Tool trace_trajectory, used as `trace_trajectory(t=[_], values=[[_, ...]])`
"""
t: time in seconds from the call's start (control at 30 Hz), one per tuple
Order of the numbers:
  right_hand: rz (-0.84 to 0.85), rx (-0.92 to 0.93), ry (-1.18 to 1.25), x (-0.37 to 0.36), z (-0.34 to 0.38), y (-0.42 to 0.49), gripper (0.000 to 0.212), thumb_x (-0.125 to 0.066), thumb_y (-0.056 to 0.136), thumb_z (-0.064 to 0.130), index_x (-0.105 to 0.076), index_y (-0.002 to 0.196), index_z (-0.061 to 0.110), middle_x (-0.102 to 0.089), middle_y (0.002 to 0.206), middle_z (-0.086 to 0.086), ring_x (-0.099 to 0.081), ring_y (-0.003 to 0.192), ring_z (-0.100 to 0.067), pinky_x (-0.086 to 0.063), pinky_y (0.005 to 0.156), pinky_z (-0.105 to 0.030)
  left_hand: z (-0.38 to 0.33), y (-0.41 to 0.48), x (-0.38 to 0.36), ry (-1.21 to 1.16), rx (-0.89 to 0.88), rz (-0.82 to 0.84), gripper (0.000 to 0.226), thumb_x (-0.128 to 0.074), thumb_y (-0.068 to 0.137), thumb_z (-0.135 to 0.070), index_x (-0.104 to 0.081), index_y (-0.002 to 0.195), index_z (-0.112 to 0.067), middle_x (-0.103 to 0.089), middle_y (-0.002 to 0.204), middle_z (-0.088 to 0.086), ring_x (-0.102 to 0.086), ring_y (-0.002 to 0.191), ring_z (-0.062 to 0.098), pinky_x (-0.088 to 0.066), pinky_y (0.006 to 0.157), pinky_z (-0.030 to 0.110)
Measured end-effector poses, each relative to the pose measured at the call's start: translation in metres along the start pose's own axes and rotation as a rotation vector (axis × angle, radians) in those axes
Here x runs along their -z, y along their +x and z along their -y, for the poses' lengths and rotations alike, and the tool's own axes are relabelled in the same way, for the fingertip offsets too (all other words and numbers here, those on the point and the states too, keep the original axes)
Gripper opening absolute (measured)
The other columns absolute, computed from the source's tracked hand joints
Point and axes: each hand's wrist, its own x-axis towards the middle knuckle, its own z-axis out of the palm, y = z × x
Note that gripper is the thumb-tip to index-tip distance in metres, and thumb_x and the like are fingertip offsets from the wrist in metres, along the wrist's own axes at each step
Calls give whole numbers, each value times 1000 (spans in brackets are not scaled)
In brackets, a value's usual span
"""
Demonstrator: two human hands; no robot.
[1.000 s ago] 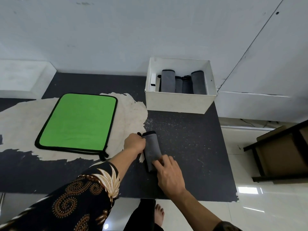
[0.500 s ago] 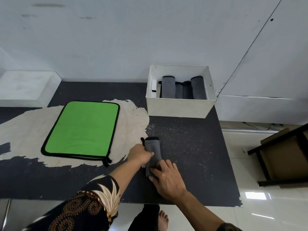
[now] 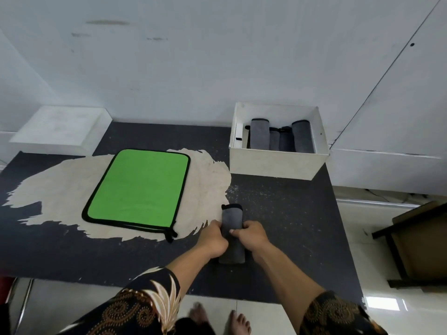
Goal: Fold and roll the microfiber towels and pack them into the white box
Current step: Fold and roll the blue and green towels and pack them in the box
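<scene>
The rolled grey towel (image 3: 231, 232) lies on the desk (image 3: 285, 213) in front of the white box (image 3: 273, 163), both hands' (image 3: 215, 236) (image 3: 251, 234) grip closed around it, apparently tightening the roll; next, lifting it into the box beside the rolls (image 3: 280, 137) there.

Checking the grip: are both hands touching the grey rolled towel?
Touching. The head view shows the left hand and right hand wrapped around the grey rolled microfiber towel.

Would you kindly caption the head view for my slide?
Both hands, left and right, grip a rolled grey towel near the white box.
</scene>
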Motion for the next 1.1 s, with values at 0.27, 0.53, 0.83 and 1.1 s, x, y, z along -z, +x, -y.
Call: trace_trajectory(t=[0.27,0.53,0.83,1.1], values=[[65,107,447,-3,41,-24,31,-65,86,0,-61,112,17,-71,104,-4,-68,95,-19,-59,82,-39,-24,-5,52,-121,-270,-113,39,-38,103,-41,-62,121,-16,-66,119,6,-60,109,24,-47,91,37],[-48,242,788,12,107,-51,18,-64,93,18,-65,111,16,-74,101,-7,-71,95,-23,-59,80,-40,-65,-12,102,97,-656,-313,20,-44,102,-27,-58,90,-20,-54,84,2,-55,82,21,-33,66,29],[-352,376,788,57,143,-48,14,-62,95,17,-65,108,18,-73,102,-2,-69,96,-19,-57,87,-39,-108,-18,114,94,-861,-141,55,-43,103,-27,-25,153,-13,-57,136,10,-56,120,28,-46,97,34],[-254,514,584,109,159,3,31,-58,98,13,-48,127,18,-65,119,0,-65,106,-15,-58,86,-39,-169,12,126,8,-726,-95,61,-40,104,-26,-10,157,-20,-58,130,4,-58,106,14,-50,90,29]])
